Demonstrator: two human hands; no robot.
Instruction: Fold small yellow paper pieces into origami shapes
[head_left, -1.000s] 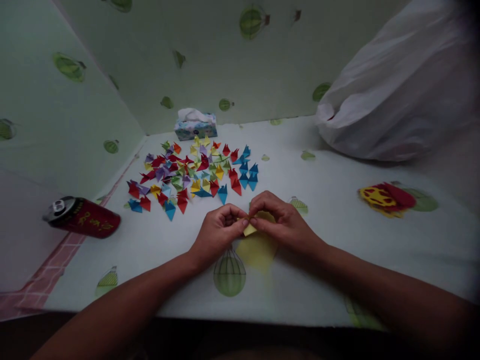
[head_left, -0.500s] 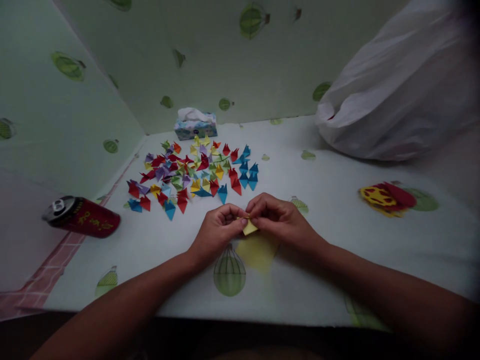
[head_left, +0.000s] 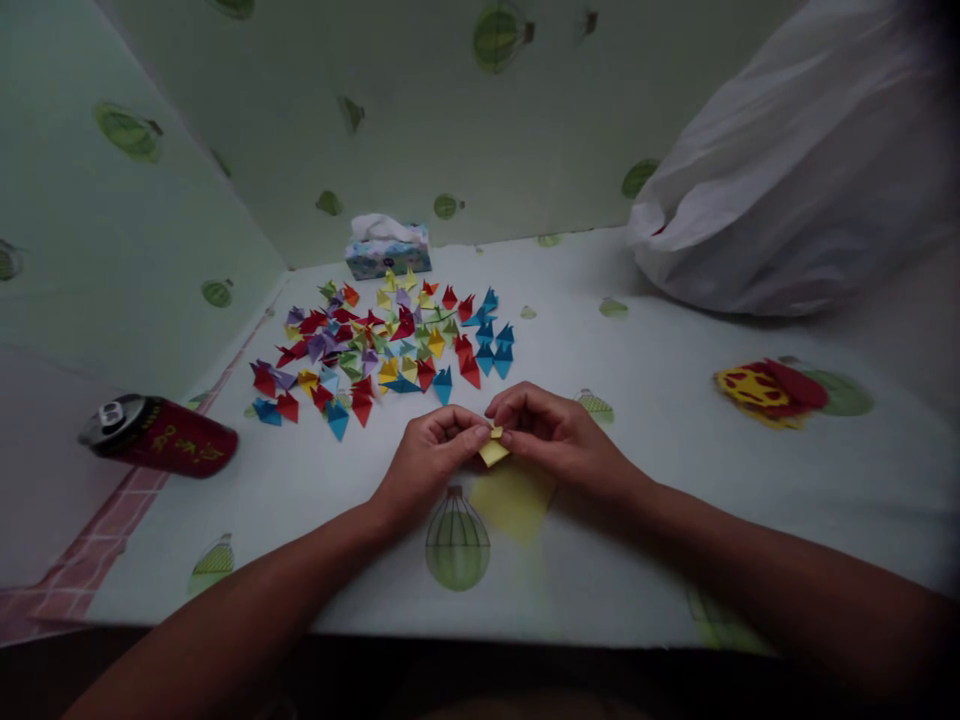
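Observation:
Between the fingertips of both hands is a small folded piece of yellow paper [head_left: 494, 452], with a little flap showing at its top. My left hand [head_left: 435, 455] pinches its left side, thumb on top. From the other side my right hand [head_left: 559, 435] grips it with thumb and bent forefinger. A flat yellow paper sheet [head_left: 514, 500] lies on the table just below the hands. Beyond them spreads a cluster of many folded paper cranes [head_left: 364, 400] in red, blue, yellow, green and purple.
A dark red drink can [head_left: 169, 435] stands at the left. Behind the cranes is a tissue box [head_left: 388, 255]. A large white plastic bag [head_left: 750, 220] fills the back right, with a red and yellow item [head_left: 769, 392] in front of it. Patterned cloth covers the table [head_left: 637, 590].
The view has shifted slightly. Both thumbs have parted a little, and a small flap now shows at the top of the folded yellow paper.

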